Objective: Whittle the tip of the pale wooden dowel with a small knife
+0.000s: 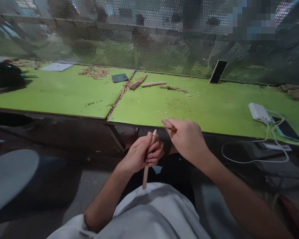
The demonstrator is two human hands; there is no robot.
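In my left hand (149, 151) is a pale wooden stick (145, 176), with the fingers wrapped round its upper part. Its narrowed, carved tip points up past my thumb, and the lower end reaches toward my shirt. My right hand (186, 136) is closed, just right of the stick's tip and apart from it. A small thin tool (173, 128) shows as a brownish sliver at the right fingers; most of it is hidden in the fist. Both hands are at the front edge of the green table (209, 113).
On the table lie a brown wooden piece (139, 83), a pale curved stick (153, 84), a thin brown stick (173, 88), dark sandpaper (120, 78) and wood shavings (94, 72). A phone (218, 72) leans against the mesh screen (149, 49). At right are a white power bank (259, 113), cable and another phone (286, 128).
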